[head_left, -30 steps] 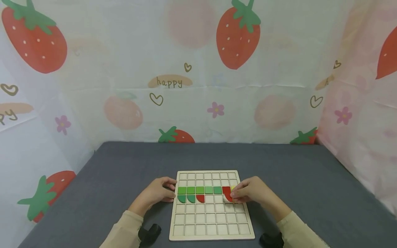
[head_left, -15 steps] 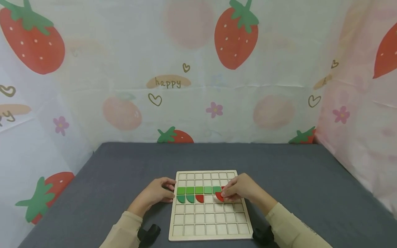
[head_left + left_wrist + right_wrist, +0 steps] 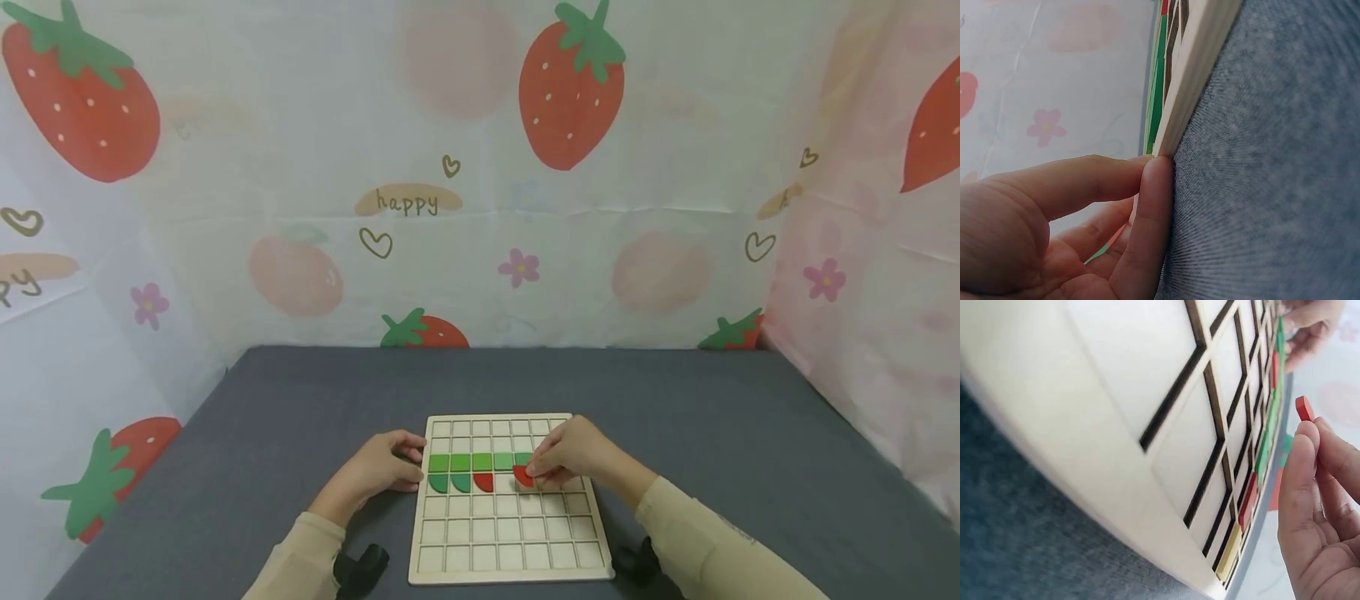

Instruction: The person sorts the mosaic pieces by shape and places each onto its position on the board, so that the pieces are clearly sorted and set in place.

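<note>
A pale wooden grid board (image 3: pixel 510 554) lies on the table. One row bears green squares (image 3: pixel 461 462); in the right wrist view that row goes on with a red piece (image 3: pixel 1248 501) and a yellow piece (image 3: pixel 1229 553). Below it sit two green quarter-circles (image 3: pixel 461 482) and a red quarter-circle (image 3: pixel 483 482). My right hand (image 3: pixel 573 454) pinches another red quarter-circle (image 3: pixel 523 477) between thumb and finger, raised above the board and hiding part of the row. My left hand (image 3: pixel 382 467) holds the board's left edge, thumb and fingertip meeting at the rim in the left wrist view.
Grey cloth covers the table (image 3: pixel 337 383). A strawberry-print curtain (image 3: pixel 480 292) stands behind it and along both sides. Black devices show below the wrists, one by the left sleeve (image 3: pixel 296 554), one by the right sleeve (image 3: pixel 705 550).
My right hand has carried the pinched red quarter-circle leftward over the board, from near the right columns toward the middle. My left hand keeps its place at the edge.
</note>
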`<action>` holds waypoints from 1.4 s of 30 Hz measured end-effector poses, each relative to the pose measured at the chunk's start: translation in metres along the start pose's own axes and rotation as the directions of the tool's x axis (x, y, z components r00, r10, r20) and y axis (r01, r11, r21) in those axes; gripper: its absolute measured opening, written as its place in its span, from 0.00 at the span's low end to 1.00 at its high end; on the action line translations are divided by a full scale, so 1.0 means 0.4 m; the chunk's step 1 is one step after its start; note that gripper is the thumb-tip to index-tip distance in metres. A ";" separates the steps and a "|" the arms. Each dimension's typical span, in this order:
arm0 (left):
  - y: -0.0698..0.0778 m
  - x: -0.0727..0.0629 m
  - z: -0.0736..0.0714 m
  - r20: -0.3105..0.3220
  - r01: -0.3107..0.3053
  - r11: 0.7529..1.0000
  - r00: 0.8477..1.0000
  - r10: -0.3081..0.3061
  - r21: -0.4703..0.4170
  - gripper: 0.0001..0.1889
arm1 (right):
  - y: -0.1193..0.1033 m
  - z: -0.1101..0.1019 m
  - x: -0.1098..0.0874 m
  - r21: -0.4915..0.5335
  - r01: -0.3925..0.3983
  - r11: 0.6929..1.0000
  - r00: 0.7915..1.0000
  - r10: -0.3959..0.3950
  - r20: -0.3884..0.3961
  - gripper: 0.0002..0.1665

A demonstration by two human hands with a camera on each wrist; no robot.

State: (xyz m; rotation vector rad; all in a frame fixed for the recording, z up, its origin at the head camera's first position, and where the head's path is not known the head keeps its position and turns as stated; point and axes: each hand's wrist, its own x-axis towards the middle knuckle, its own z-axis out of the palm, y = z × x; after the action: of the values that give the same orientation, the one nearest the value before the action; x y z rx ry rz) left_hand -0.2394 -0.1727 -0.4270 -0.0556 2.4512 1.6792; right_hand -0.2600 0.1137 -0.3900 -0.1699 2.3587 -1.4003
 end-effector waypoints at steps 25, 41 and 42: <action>-0.010 0.008 0.000 0.016 0.002 1.000 1.000 -0.001 -0.008 0.26 | -0.021 0.066 0.037 -0.117 0.052 0.992 0.999 -0.053 -0.004 0.02; -0.005 0.002 -0.004 0.022 0.000 1.000 1.000 0.000 -0.004 0.26 | -0.025 0.081 0.039 -0.259 0.053 0.964 0.997 -0.067 -0.047 0.07; -0.006 0.002 -0.003 0.021 -0.001 1.000 1.000 0.001 -0.003 0.26 | -0.025 0.080 0.038 -0.260 0.057 0.964 0.996 -0.071 -0.046 0.07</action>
State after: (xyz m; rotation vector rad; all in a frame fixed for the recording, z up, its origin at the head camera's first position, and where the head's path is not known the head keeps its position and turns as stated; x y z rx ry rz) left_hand -0.2399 -0.1747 -0.4290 -0.0363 2.4344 1.6747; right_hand -0.2623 0.0780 -0.3991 -0.2851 2.5978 -1.1320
